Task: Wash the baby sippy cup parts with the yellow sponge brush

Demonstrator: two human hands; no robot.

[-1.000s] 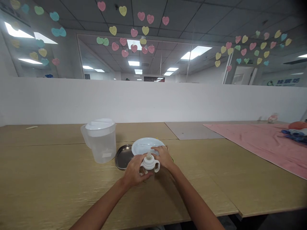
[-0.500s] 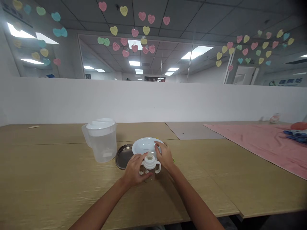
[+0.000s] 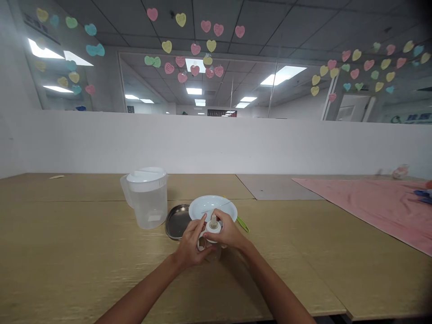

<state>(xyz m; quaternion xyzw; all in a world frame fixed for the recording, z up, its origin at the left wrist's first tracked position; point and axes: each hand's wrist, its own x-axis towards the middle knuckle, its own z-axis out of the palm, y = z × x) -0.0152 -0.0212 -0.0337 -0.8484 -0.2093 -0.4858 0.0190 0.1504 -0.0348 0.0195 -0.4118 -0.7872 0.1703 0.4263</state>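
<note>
A baby bottle (image 3: 213, 226) with a white collar, a clear teat and side handles stands upright on the table in front of me. My left hand (image 3: 191, 243) wraps round its left side, thumb low on the clear body and fingers by the handle. On the right, my right hand (image 3: 229, 230) grips the white collar just below the teat, fingers curled behind it and thumb in front. The right handle and much of the body are hidden by my hands. Just behind the bottle lies a pale blue-white bowl (image 3: 222, 206) with a thin utensil in it.
Left of the bowl is a round metal tray (image 3: 177, 220). A lidded clear pitcher (image 3: 148, 202) stands farther left. A green handle (image 3: 243, 224) sticks out right of the bowl. A pink cloth (image 3: 378, 207) covers the table's right side, and a white wall (image 3: 216, 144) rises behind.
My right hand has come down and left from beside the bowl and closed on the bottle's collar. My left hand stays on the bottle. The view has turned slightly left.
</note>
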